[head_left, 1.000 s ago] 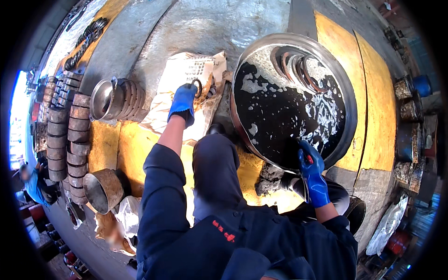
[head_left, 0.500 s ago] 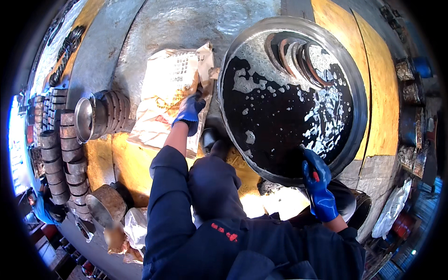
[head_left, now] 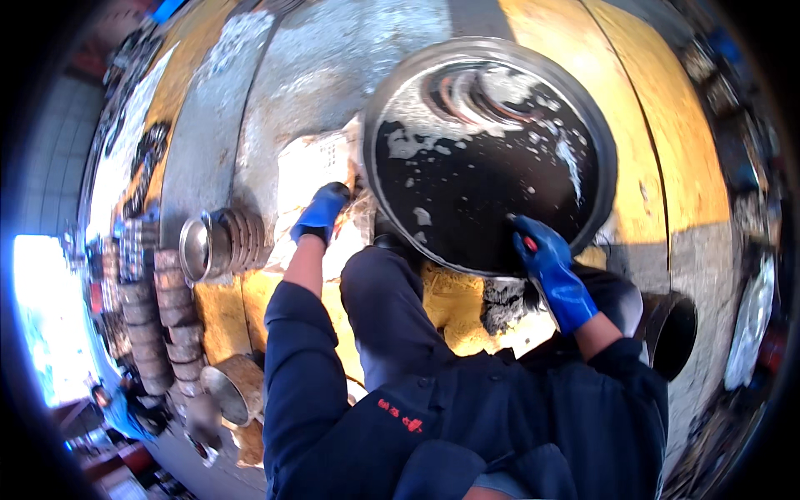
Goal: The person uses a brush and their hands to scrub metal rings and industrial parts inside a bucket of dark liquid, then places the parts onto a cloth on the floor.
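Observation:
A large round metal basin (head_left: pixel 607 179) with dark liquid and patches of pale foam stands in front of me. Several curved metal pieces (head_left: pixel 467 96) lie partly in the liquid at its far side. My right hand (head_left: pixel 550 262), in a long blue rubber glove, is closed at the basin's near right rim around something with a red part (head_left: pixel 530 243); the rest of it is hidden. My left hand (head_left: pixel 321 212), in a blue and black glove, is over a crumpled paper sack (head_left: pixel 312 171) left of the basin. Its fingers are curled, and what they hold is not visible.
Metal rings (head_left: pixel 237 237) stand in a row at the left, with stacked metal cylinders (head_left: pixel 175 308) beyond. A rusty drum-shaped part (head_left: pixel 233 387) lies nearer. A dark hollow cylinder (head_left: pixel 673 333) sits by my right knee. A person in blue (head_left: pixel 125 412) is far left.
The view has shifted, moving the basin left and up in the picture. My right hand stays by the near rim, closed on the red-marked thing. The left hand remains over the sack.

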The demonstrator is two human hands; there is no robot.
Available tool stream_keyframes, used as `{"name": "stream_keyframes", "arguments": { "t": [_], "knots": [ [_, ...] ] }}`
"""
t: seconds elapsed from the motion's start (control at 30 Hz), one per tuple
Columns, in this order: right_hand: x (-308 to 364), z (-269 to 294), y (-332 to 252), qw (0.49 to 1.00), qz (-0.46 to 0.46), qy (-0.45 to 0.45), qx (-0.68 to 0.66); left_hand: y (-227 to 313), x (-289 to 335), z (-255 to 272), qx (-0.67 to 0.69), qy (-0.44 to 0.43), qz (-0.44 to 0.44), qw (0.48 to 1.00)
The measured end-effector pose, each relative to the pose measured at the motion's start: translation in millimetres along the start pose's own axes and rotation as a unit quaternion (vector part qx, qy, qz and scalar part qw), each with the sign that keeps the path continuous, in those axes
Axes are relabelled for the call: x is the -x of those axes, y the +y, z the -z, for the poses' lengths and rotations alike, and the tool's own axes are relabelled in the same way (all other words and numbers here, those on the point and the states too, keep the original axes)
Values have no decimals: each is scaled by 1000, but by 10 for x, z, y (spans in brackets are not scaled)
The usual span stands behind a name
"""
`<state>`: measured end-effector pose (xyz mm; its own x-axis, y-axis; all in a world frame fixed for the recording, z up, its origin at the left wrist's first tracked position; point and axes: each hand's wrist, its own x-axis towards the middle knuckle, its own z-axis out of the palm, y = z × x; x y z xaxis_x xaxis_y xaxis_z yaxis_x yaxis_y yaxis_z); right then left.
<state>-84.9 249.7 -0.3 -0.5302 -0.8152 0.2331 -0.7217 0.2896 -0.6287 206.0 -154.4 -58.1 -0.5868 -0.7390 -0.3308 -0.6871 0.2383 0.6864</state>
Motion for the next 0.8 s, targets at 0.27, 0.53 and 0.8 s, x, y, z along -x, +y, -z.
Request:
{"name": "stream_keyframes", "arguments": {
  "t": [0.27,0.53,0.8],
  "knots": [
    [-101,33,151,997,-80,-1,5,2143,159,-16,81,42,-183,979],
    [-638,588,295,967,-250,-33,-32,2561,49,-1683,-234,-144,-219,936],
    [-917,880,512,950,-288,70,-93,3106,130,-2526,-360,-166,-158,904]
  ]
}}
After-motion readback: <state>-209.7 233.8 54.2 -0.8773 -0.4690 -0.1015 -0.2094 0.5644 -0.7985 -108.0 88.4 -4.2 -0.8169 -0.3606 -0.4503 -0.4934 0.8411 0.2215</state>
